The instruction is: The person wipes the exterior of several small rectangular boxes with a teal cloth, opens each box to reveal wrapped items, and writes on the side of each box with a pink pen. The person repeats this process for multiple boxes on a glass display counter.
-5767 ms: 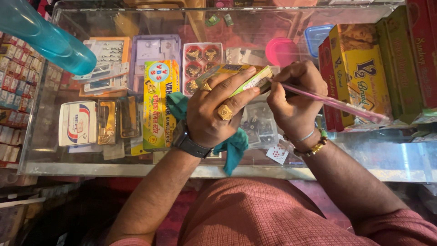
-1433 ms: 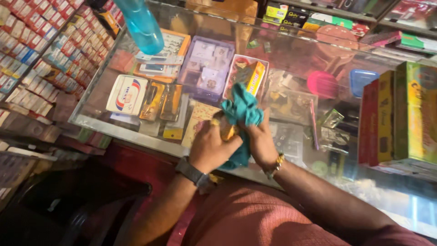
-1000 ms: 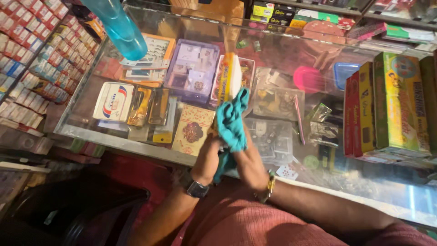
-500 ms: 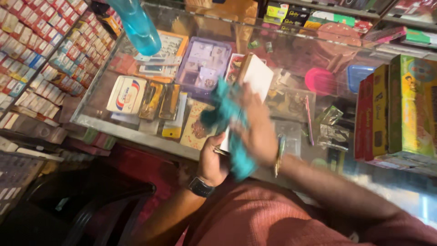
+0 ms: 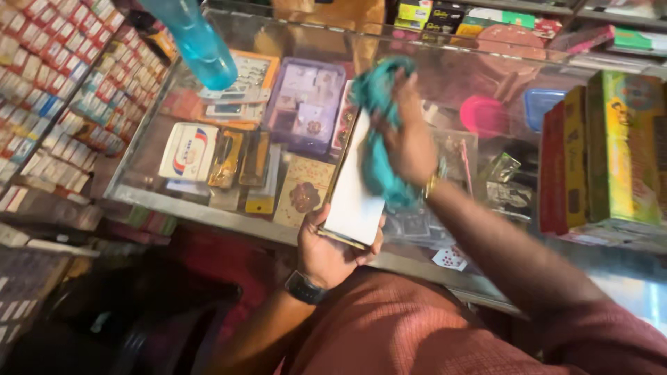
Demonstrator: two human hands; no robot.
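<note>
**Box wiped with cloth over glass table**

Left hand [image 5: 332, 251] grips the near end of a long white box [image 5: 356, 187], fingers wrapped round it, box tilted up above the glass table [image 5: 174, 201]. Right hand [image 5: 410, 142] is clenched on a teal cloth [image 5: 375, 125], cloth pressed on the box's far end. Blue bottle [image 5: 198, 45] far left; yellow and red cartons [image 5: 611, 153] stacked at right. Some motion blur.

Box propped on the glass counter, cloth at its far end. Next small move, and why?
Probably draw the teal cloth back down the long box's white face. The right hand presses the cloth against the far end, the left hand grips the near end, and most of the face below the cloth lies bare.
</note>
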